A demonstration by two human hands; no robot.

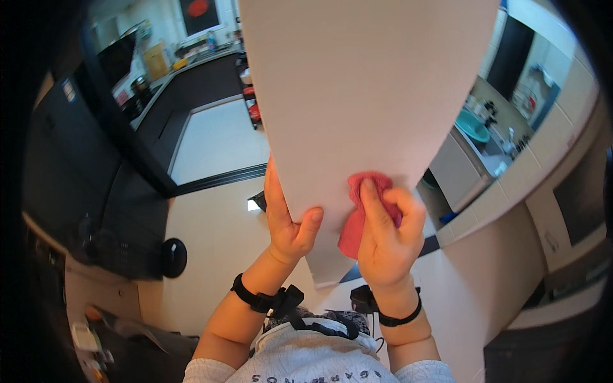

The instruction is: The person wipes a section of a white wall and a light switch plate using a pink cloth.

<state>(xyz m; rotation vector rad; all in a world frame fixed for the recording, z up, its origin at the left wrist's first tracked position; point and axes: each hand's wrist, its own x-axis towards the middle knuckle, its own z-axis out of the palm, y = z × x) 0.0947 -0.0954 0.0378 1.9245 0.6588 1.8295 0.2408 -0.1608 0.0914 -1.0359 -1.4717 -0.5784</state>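
A tall white panel [368,95], perhaps a door or a wall end, rises right in front of me. My left hand [293,225] grips its left edge, thumb on the near face and fingers along the side, partly hidden. Bunched in my right hand [392,234] is a pink cloth [353,232]. The cloth lies against the lower right part of the panel's face, and its loose end hangs down to the left of that hand.
Beyond the left edge is a kitchen with dark cabinets [201,81], behind a dark door frame [119,124]. On the right, a washroom holds a sink counter [483,153] and a green basin [471,125]. A dark refrigerator [76,143] stands at left, above the pale floor [210,249].
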